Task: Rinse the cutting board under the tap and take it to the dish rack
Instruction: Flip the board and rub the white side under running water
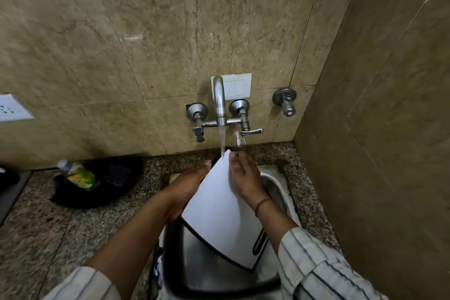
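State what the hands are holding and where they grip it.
Both hold the white cutting board: left hand on its left edge, right hand on its right edge near the top corner.

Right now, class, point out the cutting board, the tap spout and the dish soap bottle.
cutting board (220,204): head view, middle of its white face.
tap spout (218,95): head view, its upright metal neck.
dish soap bottle (81,176): head view, its green body.

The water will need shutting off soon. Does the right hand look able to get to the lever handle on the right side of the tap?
Probably yes. The right hand rests on the cutting board's upper edge, just below the lever handle, with only open air between. It would have to let go first, leaving the left hand holding the board.
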